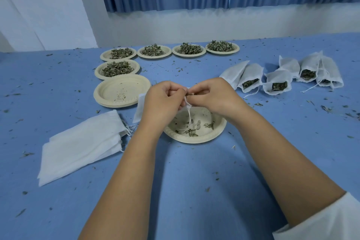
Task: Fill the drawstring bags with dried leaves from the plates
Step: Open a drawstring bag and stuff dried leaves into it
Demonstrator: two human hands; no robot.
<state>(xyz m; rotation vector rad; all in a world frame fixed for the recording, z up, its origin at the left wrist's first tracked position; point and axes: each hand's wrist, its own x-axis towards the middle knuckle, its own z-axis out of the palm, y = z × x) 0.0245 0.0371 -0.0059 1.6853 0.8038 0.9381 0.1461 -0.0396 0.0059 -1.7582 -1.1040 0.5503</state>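
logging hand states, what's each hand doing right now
left hand: closed, gripping the drawstring bag
right hand: closed, pinching at the bag's mouth

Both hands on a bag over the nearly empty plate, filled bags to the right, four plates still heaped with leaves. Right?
Not four: the head view shows five heaped plates, four in the back row and one nearer. The left hand and right hand are on a bag over the nearly empty plate, filled bags to the right.

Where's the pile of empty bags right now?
Head view, left side: the pile of empty bags lies flat just left of the left forearm, nearer the person than the stack of empty plates.
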